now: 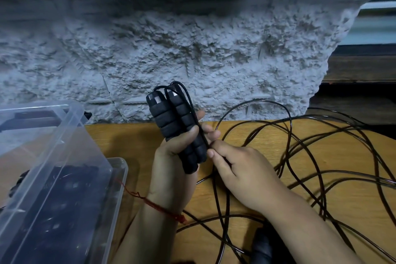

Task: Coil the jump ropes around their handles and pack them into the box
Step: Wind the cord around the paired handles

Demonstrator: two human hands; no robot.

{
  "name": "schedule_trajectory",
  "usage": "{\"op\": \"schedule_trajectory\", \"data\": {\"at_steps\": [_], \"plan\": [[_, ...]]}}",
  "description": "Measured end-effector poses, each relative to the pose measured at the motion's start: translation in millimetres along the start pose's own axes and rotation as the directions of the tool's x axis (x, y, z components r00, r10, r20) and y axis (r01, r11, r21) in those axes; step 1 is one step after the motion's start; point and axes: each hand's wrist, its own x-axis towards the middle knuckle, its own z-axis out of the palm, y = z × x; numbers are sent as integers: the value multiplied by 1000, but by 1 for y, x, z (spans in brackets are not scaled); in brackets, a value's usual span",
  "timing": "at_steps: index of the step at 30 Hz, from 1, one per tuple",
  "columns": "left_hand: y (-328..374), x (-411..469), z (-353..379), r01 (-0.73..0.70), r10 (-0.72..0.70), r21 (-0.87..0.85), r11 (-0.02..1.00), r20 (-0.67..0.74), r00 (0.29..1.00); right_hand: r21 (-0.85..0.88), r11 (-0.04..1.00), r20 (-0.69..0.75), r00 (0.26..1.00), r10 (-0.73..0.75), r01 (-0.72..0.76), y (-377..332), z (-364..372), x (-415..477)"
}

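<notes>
Gripping 2 black foam handles (171, 122) side by side and upright in the middle of the frame, your left hand (168, 156) has its fingers (211, 134) and thumb clenched round both, with the silver-banded ends on top. A red thread (162, 208) circles that wrist. The thin black rope (300, 156) leaves the tops of the handles and runs down their right side to your right hand (237, 169). That hand pinches the rope between thumb and forefinger just beside the handles, about halfway down them. From there the rope lies uncoiled, sprawling in loose, overlapping loops across the wooden surface (132, 141) in the right and lower right of the frame, some loops arching up off the wood. The clear plastic box (116, 169) sits open in the lower left, just beside your left forearm, and its lid (42, 133) is tilted up over it. Dark things show through its wall, too blurred to make out. A rough grey wall (192, 49) fills the upper half of the frame behind the surface. A dark, blurred object (262, 246) lies at the bottom edge beside your right forearm.
</notes>
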Motion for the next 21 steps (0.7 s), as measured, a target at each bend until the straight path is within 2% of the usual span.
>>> {"op": "schedule_trajectory", "data": {"at_steps": [2,5,7,9,13,15,19,21], "plan": [[5,-6,7,8,-8,15,1000,2,1000,23,1000,6,1000,-2,2,1,-2,-1],[14,-9,17,-14,9,-29,999,-169,986,63,998,40,999,27,-30,8,-5,-1],[26,-9,26,18,-14,12,1000,-287,958,135,987,98,992,74,-87,14,-9,1],[37,-10,31,55,-33,44,997,-401,915,137,979,132,983,131,-149,23,-18,4],[36,-16,25,22,52,131,991,-534,844,157,965,37,977,208,-212,41,-32,4],[31,-17,19,48,53,165,985,-556,830,183,960,-3,977,215,-210,40,-33,2],[30,-17,13,35,180,325,945,-606,775,240,962,-96,983,158,-131,26,-29,3],[26,-20,12,72,256,487,870,-571,780,276,958,-141,983,116,-73,16,-30,5]]}}
